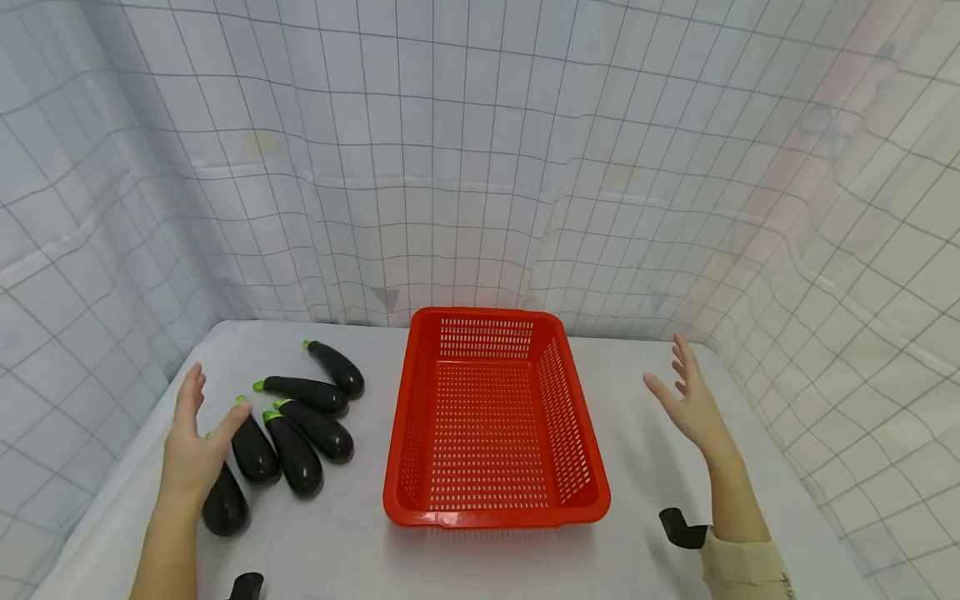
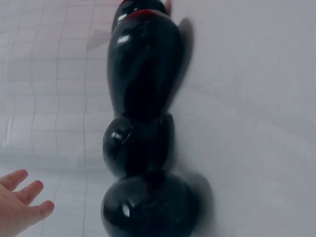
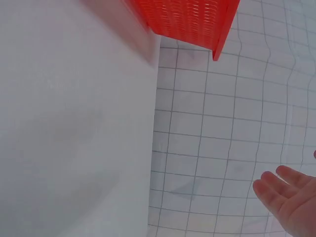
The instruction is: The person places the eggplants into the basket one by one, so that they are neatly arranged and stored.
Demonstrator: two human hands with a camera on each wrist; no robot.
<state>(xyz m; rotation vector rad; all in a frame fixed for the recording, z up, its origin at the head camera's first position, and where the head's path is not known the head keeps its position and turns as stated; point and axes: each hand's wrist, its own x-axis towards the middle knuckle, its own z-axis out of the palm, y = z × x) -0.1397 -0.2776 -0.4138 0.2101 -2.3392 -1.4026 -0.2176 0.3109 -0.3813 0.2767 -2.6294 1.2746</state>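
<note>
Several dark eggplants [image 1: 298,457] with bright green stem ends lie in a loose cluster on the left of the table. Over the left edge of that cluster my left hand [image 1: 191,454] is raised, thumb spread from the fingers, holding nothing; it partly covers the nearest eggplant [image 1: 225,504]. In the left wrist view, glossy eggplants [image 2: 145,64] line up beside the fingers. My right hand [image 1: 693,408] hovers over the right side of the table, fingers apart and thumb pointing inward, with nothing in it. Between the hands stands a red plastic basket [image 1: 487,517] with slotted walls, nothing inside.
White cloth covers the table [image 1: 337,542]. Checked white curtains [image 1: 480,183] hang behind and on both sides, close to the table's edges. Black wrist mounts [image 1: 681,529] show at both forearms. The basket's side [image 3: 187,19] appears at the top of the right wrist view.
</note>
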